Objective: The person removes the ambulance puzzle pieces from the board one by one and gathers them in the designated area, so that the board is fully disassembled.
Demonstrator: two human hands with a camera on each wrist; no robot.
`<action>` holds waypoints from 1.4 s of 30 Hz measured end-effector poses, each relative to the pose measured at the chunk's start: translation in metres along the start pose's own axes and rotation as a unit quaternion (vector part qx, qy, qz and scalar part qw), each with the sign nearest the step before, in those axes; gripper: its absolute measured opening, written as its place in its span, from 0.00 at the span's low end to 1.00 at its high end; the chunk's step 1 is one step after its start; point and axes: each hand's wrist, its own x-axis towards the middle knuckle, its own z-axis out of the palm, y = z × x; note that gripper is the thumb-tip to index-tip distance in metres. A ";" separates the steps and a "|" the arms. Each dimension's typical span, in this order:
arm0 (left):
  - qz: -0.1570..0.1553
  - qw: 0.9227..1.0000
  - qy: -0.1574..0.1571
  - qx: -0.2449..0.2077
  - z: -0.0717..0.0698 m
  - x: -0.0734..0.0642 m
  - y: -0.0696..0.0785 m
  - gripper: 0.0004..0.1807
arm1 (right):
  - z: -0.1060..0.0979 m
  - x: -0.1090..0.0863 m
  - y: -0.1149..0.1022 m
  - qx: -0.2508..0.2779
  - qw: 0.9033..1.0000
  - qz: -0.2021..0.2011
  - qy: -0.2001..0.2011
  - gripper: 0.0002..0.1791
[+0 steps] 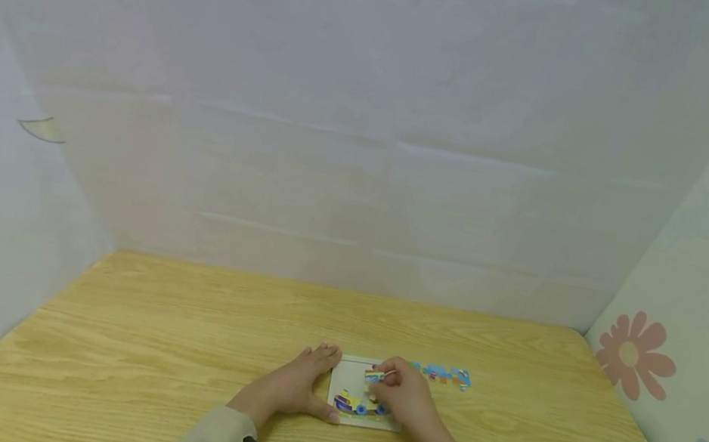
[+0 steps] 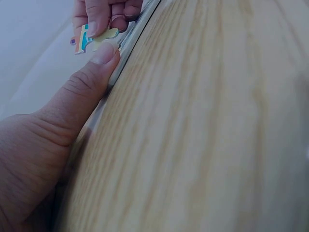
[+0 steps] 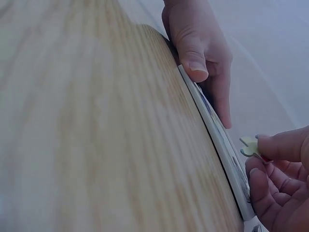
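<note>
A white-rimmed puzzle board (image 1: 354,374) lies flat on the table, with fitted pieces forming a colourful vehicle picture (image 1: 351,404) along its lower part. My left hand (image 1: 295,386) rests along the board's left side, its thumb on the near left corner and its fingers stretched toward the far left corner. Over the board's right half, my right hand (image 1: 408,399) pinches a jigsaw piece (image 1: 375,376) between thumb and fingers. The piece (image 2: 84,39) shows orange, white and blue stripes in the left wrist view; its pale yellow underside (image 3: 250,146) faces the right wrist view.
Several loose, mostly blue puzzle pieces (image 1: 447,375) lie on the wooden table (image 1: 170,346) just beyond the right hand. A pale cloth backdrop (image 1: 361,176) rises behind the table, and flower-printed sheets (image 1: 695,287) hang at the sides.
</note>
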 end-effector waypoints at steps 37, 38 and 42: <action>0.003 1.000 0.001 0.003 0.000 -0.001 0.000 0.61 | -0.046 -0.015 0.020 0.096 0.995 0.025 0.026 0.15; 0.003 1.000 0.002 0.002 0.000 -0.001 0.000 0.61 | -0.047 -0.015 0.021 0.097 0.995 0.027 0.028 0.15; 0.003 1.000 0.003 0.002 0.000 0.000 0.000 0.61 | -0.051 -0.016 0.022 0.102 0.994 0.027 0.034 0.16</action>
